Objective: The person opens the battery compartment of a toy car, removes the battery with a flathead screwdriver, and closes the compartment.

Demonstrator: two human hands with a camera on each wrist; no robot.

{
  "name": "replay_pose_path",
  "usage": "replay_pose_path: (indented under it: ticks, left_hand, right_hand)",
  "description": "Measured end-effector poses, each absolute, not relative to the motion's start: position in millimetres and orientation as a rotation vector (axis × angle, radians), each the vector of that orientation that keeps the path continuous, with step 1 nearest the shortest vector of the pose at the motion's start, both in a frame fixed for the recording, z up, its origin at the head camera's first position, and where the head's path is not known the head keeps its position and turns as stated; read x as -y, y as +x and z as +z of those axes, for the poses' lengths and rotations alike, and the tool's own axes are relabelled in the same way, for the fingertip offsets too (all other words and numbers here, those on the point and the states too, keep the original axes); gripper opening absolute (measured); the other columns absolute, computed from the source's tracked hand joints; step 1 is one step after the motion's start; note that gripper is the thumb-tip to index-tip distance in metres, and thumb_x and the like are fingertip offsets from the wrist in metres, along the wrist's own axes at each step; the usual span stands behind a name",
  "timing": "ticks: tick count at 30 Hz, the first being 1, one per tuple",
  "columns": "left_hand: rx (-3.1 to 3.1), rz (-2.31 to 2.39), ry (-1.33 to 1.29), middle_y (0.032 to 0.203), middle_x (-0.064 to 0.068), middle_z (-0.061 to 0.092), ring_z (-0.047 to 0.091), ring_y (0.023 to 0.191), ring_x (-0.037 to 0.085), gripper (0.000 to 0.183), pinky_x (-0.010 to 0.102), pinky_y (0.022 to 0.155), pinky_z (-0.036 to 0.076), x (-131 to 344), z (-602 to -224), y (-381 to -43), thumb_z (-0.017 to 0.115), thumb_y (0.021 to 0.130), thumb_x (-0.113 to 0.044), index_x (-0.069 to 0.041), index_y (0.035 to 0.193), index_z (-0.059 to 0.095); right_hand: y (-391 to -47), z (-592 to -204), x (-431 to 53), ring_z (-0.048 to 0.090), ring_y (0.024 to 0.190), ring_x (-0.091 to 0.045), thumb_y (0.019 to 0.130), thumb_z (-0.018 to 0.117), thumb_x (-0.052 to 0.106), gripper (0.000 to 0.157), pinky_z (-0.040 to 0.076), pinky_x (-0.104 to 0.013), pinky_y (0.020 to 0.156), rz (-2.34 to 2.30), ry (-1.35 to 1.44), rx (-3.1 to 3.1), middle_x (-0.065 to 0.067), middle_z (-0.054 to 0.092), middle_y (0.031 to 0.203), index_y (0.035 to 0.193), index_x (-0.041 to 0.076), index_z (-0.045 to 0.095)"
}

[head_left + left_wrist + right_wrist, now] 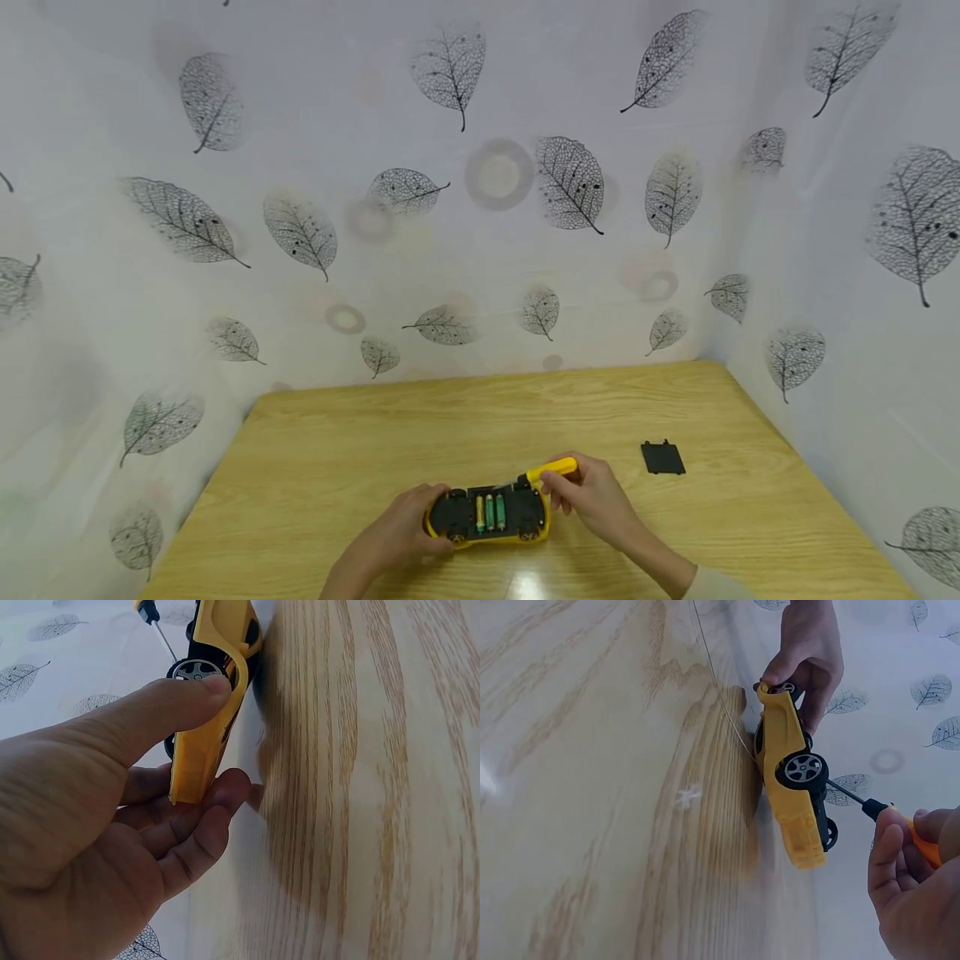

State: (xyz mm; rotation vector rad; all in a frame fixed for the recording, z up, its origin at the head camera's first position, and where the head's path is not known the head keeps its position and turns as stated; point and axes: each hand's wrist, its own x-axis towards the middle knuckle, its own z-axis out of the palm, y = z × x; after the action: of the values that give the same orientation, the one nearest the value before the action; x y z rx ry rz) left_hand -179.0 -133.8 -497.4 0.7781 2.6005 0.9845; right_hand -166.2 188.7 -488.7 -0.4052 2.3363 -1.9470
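Observation:
A yellow toy car (450, 518) lies upside down on the wooden table, its black underside facing up. Several batteries (490, 512) sit side by side in its uncovered compartment. My left hand (401, 531) grips one end of the car, the thumb beside a wheel (198, 670). In my right hand (592, 498) is a screwdriver (551, 471) with a yellow handle and black collar, pinched between thumb and fingers. Its thin shaft (845, 792) slants down to the car's underside near the batteries; the exact contact of the tip is hidden.
A black battery cover (663, 457) lies flat on the table (360, 433), right of and beyond the car. A pale curtain with leaf prints (480, 250) encloses the table at the back and both sides.

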Motion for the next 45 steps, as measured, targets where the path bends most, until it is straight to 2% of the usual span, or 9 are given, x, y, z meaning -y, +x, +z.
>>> replay_pose_path:
  ticks: [6,16,23,33,40,45]
  left_hand:
    - [-2.600,0.977,0.757,0.115,0.003,0.065,0.060,0.097,0.018,0.067,0.034,0.082,0.053,133,-497,-179,0.091,0.078,-0.024,-0.004,0.134,0.061]
    - [-2.603,0.966,0.759,0.113,0.000,0.065,0.060,0.096,0.015,0.066,0.034,0.082,0.052,133,-499,-181,0.091,0.078,-0.025,-0.005,0.134,0.062]
    - [-2.607,0.957,0.776,0.113,0.002,0.064,0.060,0.096,0.015,0.066,0.033,0.082,0.053,133,-497,-181,0.091,0.078,-0.024,-0.003,0.134,0.062]
    - [-2.613,0.932,0.765,0.114,0.001,0.063,0.060,0.097,0.017,0.066,0.035,0.082,0.053,131,-495,-181,0.091,0.078,-0.027,-0.006,0.134,0.062]
    - [-2.601,0.932,0.775,0.112,0.000,0.062,0.059,0.096,0.016,0.065,0.035,0.083,0.053,128,-495,-181,0.090,0.078,-0.025,-0.006,0.133,0.062]
    - [-2.609,0.937,0.770,0.112,0.001,0.062,0.059,0.097,0.019,0.065,0.036,0.082,0.053,128,-495,-180,0.091,0.078,-0.024,-0.005,0.133,0.062]
  right_hand:
    - [-169,-491,-186,0.065,0.065,-0.028,0.101,0.068,0.016,0.024,0.056,-0.033,0.056,-1.890,-0.455,-2.380,-0.021,0.071,0.089,0.111,-0.006,0.068]
    - [-171,-490,-182,0.066,0.066,-0.029,0.101,0.068,0.014,0.020,0.058,-0.037,0.058,-1.829,-0.534,-2.424,-0.011,0.072,0.087,0.111,-0.003,0.068]
    - [-172,-478,-176,0.067,0.064,-0.025,0.102,0.068,0.017,0.019,0.057,-0.040,0.057,-1.698,-0.624,-2.528,-0.008,0.070,0.083,0.109,0.000,0.068]
    - [-186,-456,-174,0.067,0.063,-0.037,0.102,0.064,0.008,0.015,0.056,-0.048,0.056,-1.562,-0.693,-2.462,-0.014,0.068,0.079,0.108,-0.006,0.065]
    - [-203,-449,-181,0.067,0.057,-0.021,0.103,0.063,0.009,0.012,0.056,-0.052,0.056,-1.452,-0.747,-2.408,-0.016,0.069,0.077,0.103,-0.003,0.067]
    - [-219,-445,-184,0.066,0.054,-0.019,0.104,0.063,0.013,0.017,0.057,-0.056,0.059,-1.437,-0.695,-2.305,-0.021,0.069,0.077,0.101,-0.003,0.068]
